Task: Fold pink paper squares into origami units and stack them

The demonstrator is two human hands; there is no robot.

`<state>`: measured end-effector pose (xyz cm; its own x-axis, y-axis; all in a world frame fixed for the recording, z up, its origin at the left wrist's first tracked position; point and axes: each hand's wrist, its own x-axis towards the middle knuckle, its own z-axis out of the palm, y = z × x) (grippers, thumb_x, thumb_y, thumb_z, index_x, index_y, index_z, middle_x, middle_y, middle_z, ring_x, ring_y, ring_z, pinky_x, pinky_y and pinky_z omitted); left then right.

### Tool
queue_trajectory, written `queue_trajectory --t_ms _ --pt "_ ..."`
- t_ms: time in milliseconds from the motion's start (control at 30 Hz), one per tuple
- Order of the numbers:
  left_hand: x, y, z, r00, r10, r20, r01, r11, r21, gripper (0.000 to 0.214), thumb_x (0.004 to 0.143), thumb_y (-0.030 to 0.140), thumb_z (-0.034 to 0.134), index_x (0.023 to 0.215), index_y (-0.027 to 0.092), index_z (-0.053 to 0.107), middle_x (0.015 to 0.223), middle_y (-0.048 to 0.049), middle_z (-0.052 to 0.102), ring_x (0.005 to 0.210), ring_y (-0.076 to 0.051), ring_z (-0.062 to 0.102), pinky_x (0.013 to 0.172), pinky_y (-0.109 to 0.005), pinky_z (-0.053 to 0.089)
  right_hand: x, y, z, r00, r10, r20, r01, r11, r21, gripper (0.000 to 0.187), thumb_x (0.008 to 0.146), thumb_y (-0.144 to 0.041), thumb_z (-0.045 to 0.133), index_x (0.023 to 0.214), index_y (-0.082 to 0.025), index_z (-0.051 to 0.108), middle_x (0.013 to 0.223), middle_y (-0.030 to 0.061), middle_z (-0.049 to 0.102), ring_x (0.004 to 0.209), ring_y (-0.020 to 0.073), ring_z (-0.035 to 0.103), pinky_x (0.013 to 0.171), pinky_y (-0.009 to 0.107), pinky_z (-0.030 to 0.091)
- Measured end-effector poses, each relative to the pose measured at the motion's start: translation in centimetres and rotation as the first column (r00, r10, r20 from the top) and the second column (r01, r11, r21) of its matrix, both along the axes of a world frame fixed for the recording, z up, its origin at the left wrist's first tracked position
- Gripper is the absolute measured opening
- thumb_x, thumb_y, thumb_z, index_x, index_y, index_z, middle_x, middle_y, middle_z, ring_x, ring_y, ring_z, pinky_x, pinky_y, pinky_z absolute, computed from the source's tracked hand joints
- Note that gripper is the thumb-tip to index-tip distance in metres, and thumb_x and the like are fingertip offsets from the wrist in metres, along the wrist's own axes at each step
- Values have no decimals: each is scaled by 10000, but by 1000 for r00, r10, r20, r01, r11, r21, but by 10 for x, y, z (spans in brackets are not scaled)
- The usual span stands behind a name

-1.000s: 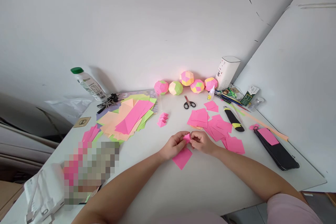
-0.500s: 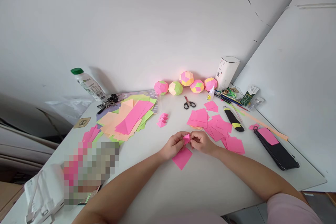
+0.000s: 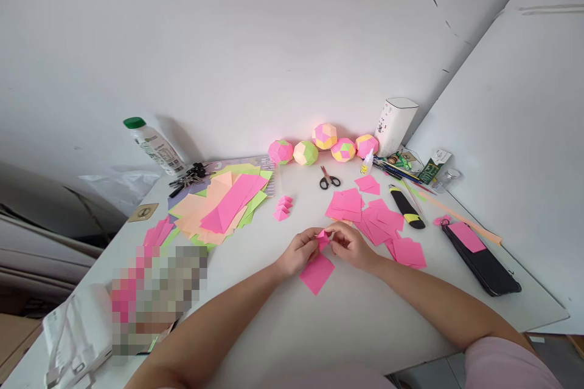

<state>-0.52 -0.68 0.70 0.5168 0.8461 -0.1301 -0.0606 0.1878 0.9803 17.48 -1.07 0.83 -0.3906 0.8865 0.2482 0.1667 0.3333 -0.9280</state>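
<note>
Between my two hands is a small folded piece of pink paper [image 3: 323,239]. My left hand [image 3: 298,252] pinches it from the left. On its right side, my right hand [image 3: 351,245] has thumb and forefinger closed at the paper's edge. A flat pink paper square [image 3: 316,276] lies on the table just below my hands. Beyond them stands a short row of folded pink paper pieces [image 3: 283,208]. Loose pink squares [image 3: 378,219] are spread to the right of my hands.
Scissors [image 3: 329,178], a glue bottle [image 3: 367,161] and several paper balls [image 3: 305,153] are toward the wall. Coloured sheets [image 3: 219,203], keys [image 3: 191,176] and a green-capped bottle [image 3: 155,146] are left. A utility knife [image 3: 406,206] and black pouch [image 3: 483,261] lie right.
My right hand's fingers have shifted slightly up along the folded pink paper, and the paper has tilted a little in my left hand. The things on the table stay put.
</note>
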Motion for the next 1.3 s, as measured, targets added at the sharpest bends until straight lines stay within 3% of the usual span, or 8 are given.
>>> queue_trajectory --t_ms 133,333,567,700,800,967,1167,1300 --pt "1 0 2 1000 -16 5 16 1000 -6 215 796 298 457 886 126 550 454 77 335 443 -77 289 468 -220 232 0 1 2 1000 -2 27 -1 991 136 299 784 -99 509 1048 -230 560 966 55 530 600 94 503 501 222 440" --pt "1 -1 5 997 -49 -64 51 998 31 187 796 301 441 684 157 484 471 64 352 451 -75 291 466 -223 231 1 1 0 999 25 22 -29 970 242 283 830 -153 513 1097 -245 542 1021 80 505 685 129 521 537 253 488" --pt "0 -1 8 993 -75 -93 82 994 73 235 819 351 430 681 162 451 510 60 341 470 -73 282 461 -217 234 0 3 -1 998 57 31 -63 960 272 197 840 -178 522 1023 -228 575 992 93 526 805 181 545 581 290 513" --pt "0 -2 10 990 -85 -113 97 990 102 286 832 382 422 646 165 428 517 57 353 474 -73 297 463 -216 250 1 1 -3 997 43 58 -54 976 213 377 836 -148 505 1194 -259 468 1072 86 516 699 135 520 581 280 510" --pt "1 -2 11 986 -91 -143 107 988 112 285 823 383 436 637 168 428 516 55 369 472 -76 311 460 -216 258 2 1 -3 997 49 65 -64 967 245 439 838 -114 472 1244 -278 433 1100 87 500 685 127 510 554 265 492" --pt "0 -2 12 982 -102 -156 124 983 138 322 847 391 401 617 168 422 526 41 420 479 -82 346 470 -220 274 1 2 2 996 67 60 -82 945 318 308 846 -133 465 1121 -251 540 1020 93 521 856 191 530 584 287 500" --pt "0 -2 12 975 -106 -195 137 979 153 382 870 439 376 607 166 416 531 26 461 494 -88 375 486 -222 300 -1 3 2 999 34 34 -41 964 264 144 868 -226 495 986 -216 577 936 77 548 691 146 539 530 267 492" --pt "1 -2 12 973 -88 -215 121 982 148 409 865 475 374 608 163 438 530 21 481 491 -92 390 483 -222 313 0 3 0 999 20 44 -30 968 250 124 845 -242 540 951 -201 591 894 70 565 686 146 543 531 265 488"
